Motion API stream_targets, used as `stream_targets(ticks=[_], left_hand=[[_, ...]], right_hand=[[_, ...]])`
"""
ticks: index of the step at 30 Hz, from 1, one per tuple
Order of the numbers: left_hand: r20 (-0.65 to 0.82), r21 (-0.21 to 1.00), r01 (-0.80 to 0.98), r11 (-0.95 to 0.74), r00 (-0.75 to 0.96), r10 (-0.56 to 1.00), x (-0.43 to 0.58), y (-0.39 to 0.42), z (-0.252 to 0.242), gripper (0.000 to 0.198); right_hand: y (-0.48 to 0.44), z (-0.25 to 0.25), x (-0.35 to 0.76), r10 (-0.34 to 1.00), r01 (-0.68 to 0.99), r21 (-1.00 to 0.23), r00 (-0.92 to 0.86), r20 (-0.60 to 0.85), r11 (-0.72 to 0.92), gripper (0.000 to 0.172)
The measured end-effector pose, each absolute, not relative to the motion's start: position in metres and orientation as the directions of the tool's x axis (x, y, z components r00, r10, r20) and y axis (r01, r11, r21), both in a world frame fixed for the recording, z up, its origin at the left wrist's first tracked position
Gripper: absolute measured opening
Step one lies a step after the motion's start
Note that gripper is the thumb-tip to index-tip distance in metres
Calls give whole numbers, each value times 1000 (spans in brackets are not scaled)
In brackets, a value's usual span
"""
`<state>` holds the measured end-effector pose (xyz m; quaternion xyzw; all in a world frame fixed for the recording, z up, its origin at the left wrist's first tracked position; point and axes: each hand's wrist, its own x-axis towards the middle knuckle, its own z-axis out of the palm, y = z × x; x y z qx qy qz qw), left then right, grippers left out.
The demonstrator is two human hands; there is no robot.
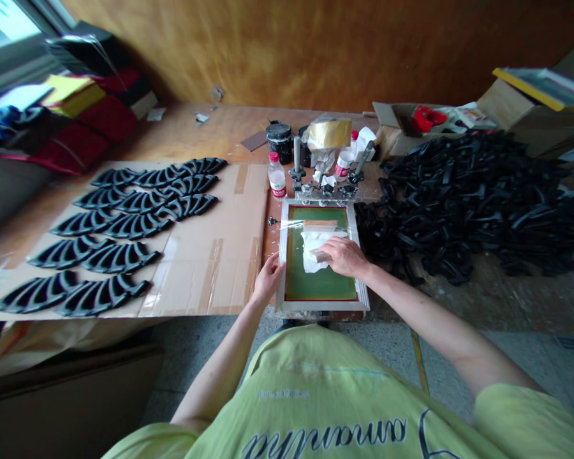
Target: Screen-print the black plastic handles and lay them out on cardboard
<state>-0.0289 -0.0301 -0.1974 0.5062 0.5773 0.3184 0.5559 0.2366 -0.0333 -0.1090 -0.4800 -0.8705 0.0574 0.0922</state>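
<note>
A screen printing frame (362, 290) with a silver rim and green mesh lies flat before me. My left hand (269, 275) grips its left rim, thumb and fingers closed around the edge. Over the mesh, the fingers of my right hand (344, 256) are closed on a small, flat greyish-tan piece (321, 257), whose exact kind is unclear. Beneath that hand spreads a ragged white patch (312, 242), like paper or cloth, partly covered by my fingers. A wooden strip (321, 224) rests across the mesh just beyond it. Hinge clamps (325, 189) stand at the frame's far end.
To the left, rows of black fan-shaped parts (119, 255) lie on taped cardboard (234, 255). A large heap of black parts (478, 197) is close on the right. Behind the frame stand a red-capped bottle (277, 176), a dark tub (279, 141) and a tape roll (330, 134).
</note>
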Motion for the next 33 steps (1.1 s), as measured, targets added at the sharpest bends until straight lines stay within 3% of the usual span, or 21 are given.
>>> stream_targets(ticks=[5, 10, 15, 19, 21, 23, 26, 29, 31, 33], left_hand=[[-334, 939, 141, 313, 164, 928, -28, -30, -194, 66], [-352, 935, 98, 340, 163, 922, -26, -32, -181, 73], [-354, 935, 66, 348, 168, 920, -30, -32, -138, 79], [-242, 970, 7, 243, 110, 964, -24, -17, -90, 57], [-121, 992, -17, 122, 54, 991, -14, -2, -68, 53], [-2, 999, -42, 3, 18, 1000, -4, 17, -47, 53], [69, 993, -95, -63, 61, 996, 7, 47, -20, 54], [55, 980, -194, -32, 115, 992, 9, 58, -11, 56], [17, 972, -235, 1, 71, 997, 11, 45, -21, 57], [-118, 967, -216, 132, 80, 990, 15, 14, -44, 61]], right_hand=[[-55, -126, 233, 806, 790, -163, -566, 174, 590, 25], [-38, -109, 236, 830, 800, -222, -533, 165, 558, 14], [17, -68, 253, 923, 893, -289, -269, 274, 346, 52], [28, -58, 315, 921, 864, -497, 120, 371, 87, 50], [17, -72, 336, 908, 824, -565, 275, 317, -52, 48], [-1, -97, 336, 936, 829, -549, 271, 224, -108, 43], [-29, -137, 300, 991, 910, -414, 34, 126, 22, 36], [-43, -157, 259, 997, 959, -270, -77, 32, 83, 26], [-45, -156, 243, 999, 970, -241, -13, -51, 0, 19], [-47, -150, 231, 993, 958, -271, 76, -87, -97, 18]])
